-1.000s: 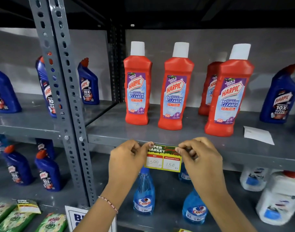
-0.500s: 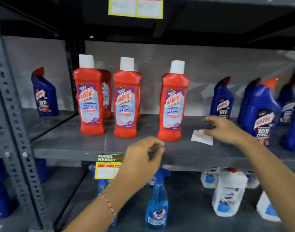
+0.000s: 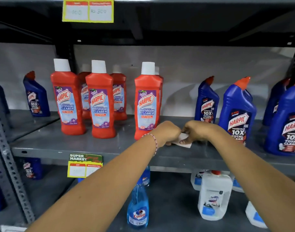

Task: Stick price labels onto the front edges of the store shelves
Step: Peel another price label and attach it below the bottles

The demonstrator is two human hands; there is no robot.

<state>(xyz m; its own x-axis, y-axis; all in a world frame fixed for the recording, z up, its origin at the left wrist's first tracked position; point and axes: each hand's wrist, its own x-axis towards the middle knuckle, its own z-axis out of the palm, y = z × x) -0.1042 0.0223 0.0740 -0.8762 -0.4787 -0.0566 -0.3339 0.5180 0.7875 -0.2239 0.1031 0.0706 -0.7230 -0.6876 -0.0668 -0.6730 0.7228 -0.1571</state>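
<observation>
A yellow and green price label is stuck on the front edge of the grey middle shelf, left of my arms. Another yellow label hangs on the edge of the shelf above. On the middle shelf lies a small white paper, between the red and blue bottles. My left hand and my right hand meet over it, fingers curled and pinching the paper. Most of the paper is hidden under my hands.
Red Harpic bathroom cleaner bottles stand left of my hands, blue Harpic bottles stand right. Below are blue Colin sprays and white Domex jugs. A perforated grey upright stands at the left.
My left hand left the stuck label and moved right to join my right hand on the white paper. The view shifted right and up.
</observation>
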